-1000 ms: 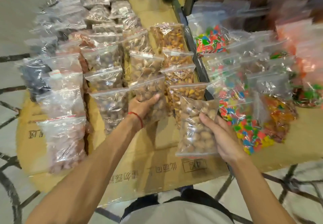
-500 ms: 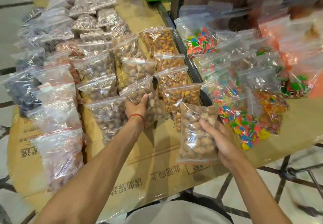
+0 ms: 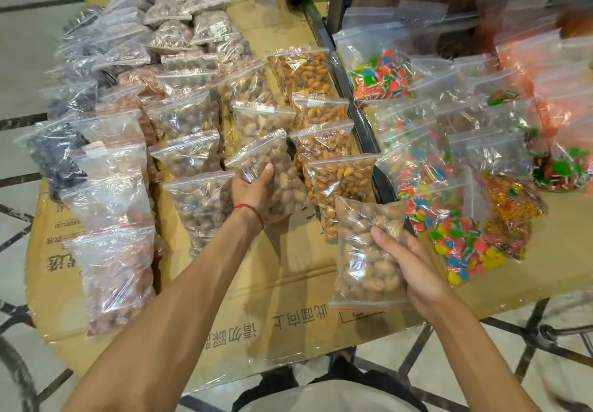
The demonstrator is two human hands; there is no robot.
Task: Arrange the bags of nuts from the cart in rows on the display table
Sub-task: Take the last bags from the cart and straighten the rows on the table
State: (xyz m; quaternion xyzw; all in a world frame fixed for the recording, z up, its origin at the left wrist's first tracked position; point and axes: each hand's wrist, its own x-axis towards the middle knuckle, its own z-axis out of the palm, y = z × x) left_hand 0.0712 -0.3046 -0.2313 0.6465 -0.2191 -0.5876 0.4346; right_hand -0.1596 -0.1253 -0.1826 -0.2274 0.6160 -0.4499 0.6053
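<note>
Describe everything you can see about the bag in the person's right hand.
The bag of nuts is clear, crinkly plastic, packed full of tan, oval nuts. Its zip end, marked by a thin red line, points toward the person. The right hand holds it from its right side, thumb across the front, over the cardboard-covered table.

One wide-angle camera rides on the person's head, facing forward and steeply down along both forearms. It is near enough that single nuts show in the right-hand bag (image 3: 362, 257) gripped by the right hand (image 3: 414, 267) and the left-hand bag (image 3: 285, 183) in the left hand (image 3: 252, 186). Beyond the hands the table (image 3: 288, 283) runs away; behind the wrists lies floor (image 3: 465, 373)
</note>
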